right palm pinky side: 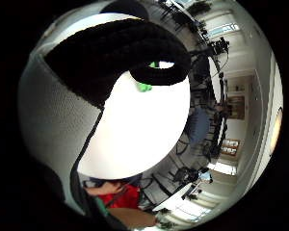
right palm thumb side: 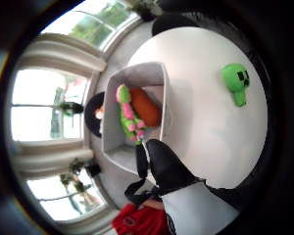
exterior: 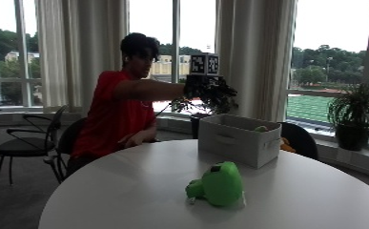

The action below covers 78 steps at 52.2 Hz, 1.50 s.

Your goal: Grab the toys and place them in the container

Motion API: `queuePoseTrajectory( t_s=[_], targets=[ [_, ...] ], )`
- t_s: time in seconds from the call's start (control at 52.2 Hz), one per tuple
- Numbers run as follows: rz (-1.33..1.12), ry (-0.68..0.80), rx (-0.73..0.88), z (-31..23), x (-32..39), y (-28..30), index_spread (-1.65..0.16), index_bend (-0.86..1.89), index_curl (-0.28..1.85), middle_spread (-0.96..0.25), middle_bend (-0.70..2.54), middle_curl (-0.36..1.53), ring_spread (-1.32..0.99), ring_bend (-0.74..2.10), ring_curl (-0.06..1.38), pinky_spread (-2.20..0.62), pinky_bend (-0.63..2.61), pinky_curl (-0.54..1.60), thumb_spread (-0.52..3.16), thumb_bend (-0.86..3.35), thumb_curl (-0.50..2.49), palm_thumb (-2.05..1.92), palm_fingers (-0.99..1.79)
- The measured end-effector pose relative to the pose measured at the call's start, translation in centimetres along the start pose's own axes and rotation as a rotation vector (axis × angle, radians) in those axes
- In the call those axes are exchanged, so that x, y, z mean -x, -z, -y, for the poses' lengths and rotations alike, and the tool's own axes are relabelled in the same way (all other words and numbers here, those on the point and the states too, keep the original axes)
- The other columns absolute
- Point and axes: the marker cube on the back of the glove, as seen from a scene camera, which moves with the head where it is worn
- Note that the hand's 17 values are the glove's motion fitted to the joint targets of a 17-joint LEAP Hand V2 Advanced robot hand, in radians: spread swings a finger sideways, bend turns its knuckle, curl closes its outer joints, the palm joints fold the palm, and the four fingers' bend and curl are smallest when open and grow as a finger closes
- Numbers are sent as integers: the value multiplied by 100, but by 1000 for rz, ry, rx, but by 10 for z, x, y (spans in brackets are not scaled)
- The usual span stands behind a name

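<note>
A green block-faced plush toy (exterior: 219, 183) lies on the round white table (exterior: 127, 191) near its front. Behind it stands a grey-white fabric container (exterior: 235, 138). My gloved right hand (exterior: 201, 89) hangs in the air above the container's left end, holding nothing, fingers loosely curled. In the thumb side palm view the container (right palm thumb side: 137, 73) holds a green-and-pink toy (right palm thumb side: 127, 115) and an orange toy (right palm thumb side: 146, 107), and the green plush (right palm thumb side: 236, 81) lies apart on the table (right palm thumb side: 210, 137). A black gloved finger (right palm pinky side: 135, 48) curls across the little finger side palm view.
The person in a red shirt sits behind the table's left edge, bare hand (exterior: 131, 140) low by the rim. Black chairs (exterior: 25, 143) stand at the left. Potted plants (exterior: 355, 114) sit along the window sill behind the container.
</note>
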Motion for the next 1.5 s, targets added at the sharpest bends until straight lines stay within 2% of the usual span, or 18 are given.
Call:
queuePoseTrajectory(
  t_s=[0.268, 0.594, 0.844, 1.035, 1.093, 1.169, 1.246, 1.265, 1.284, 1.342, 1.38, 1.4, 1.419, 1.476, 1.495],
  targets=[
    [-23, -100, 31, 29, -75, -29, -40, 13, 31, -9, 14, 31, 4, 26, 38, 10, 125, 34, 107, -2, 40, 2, -13],
    [-48, -170, 54, 105, -149, -73, -41, 15, 29, -9, 15, 28, 3, 26, 38, 11, 121, 33, 107, -2, 37, 3, -9],
    [-34, -196, 106, 148, -169, -134, -41, 15, 28, -9, 15, 27, 3, 27, 38, 11, 122, 33, 107, -2, 36, 4, -8],
    [-56, -228, 248, 162, -168, -184, -40, 14, 26, -8, 15, 26, 3, 28, 38, 11, 127, 34, 106, -3, 35, 3, -10],
    [-79, -244, 294, 162, -167, -205, -40, 12, 25, -6, 9, 24, 4, 27, 38, 11, 135, 36, 106, -2, 35, 4, -15],
    [-101, -263, 275, 162, -164, -217, -39, 11, 24, -4, 7, 22, 5, 27, 38, 9, 144, 38, 107, 0, 35, 8, -17],
    [-124, -269, 258, 163, -162, -216, -41, 16, 24, -7, 13, 21, 3, 41, 41, 4, 141, 37, 111, 6, 38, 22, 3],
    [-123, -272, 250, 163, -162, -215, -39, 11, 23, -4, 10, 21, 4, 32, 38, 7, 147, 39, 109, 0, 36, 13, -18],
    [-121, -275, 240, 163, -162, -215, -41, 17, 25, -7, 15, 21, 3, 44, 42, 3, 141, 37, 112, 7, 39, 24, 4],
    [-114, -283, 209, 164, -162, -214, -42, 16, 24, -10, 18, 22, -2, 51, 42, -2, 137, 36, 114, 8, 40, 29, 12],
    [-111, -282, 188, 164, -162, -214, -43, 22, 26, -14, 23, 24, -10, 59, 43, -11, 132, 33, 117, 12, 42, 37, 36],
    [-112, -279, 177, 165, -162, -214, -43, 20, 25, -15, 20, 23, -11, 58, 42, -12, 130, 32, 117, 12, 42, 37, 30],
    [-116, -276, 166, 165, -161, -213, -43, 22, 27, -17, 22, 25, -15, 63, 45, -17, 131, 33, 119, 13, 43, 39, 43],
    [-151, -256, 133, 164, -159, -211, -43, 21, 28, -20, 23, 26, -21, 65, 45, -22, 128, 32, 120, 14, 45, 42, 50],
    [-172, -246, 125, 164, -157, -210, -43, 21, 29, -22, 28, 28, -25, 69, 47, -25, 128, 32, 121, 16, 47, 47, 60]
  ],
)
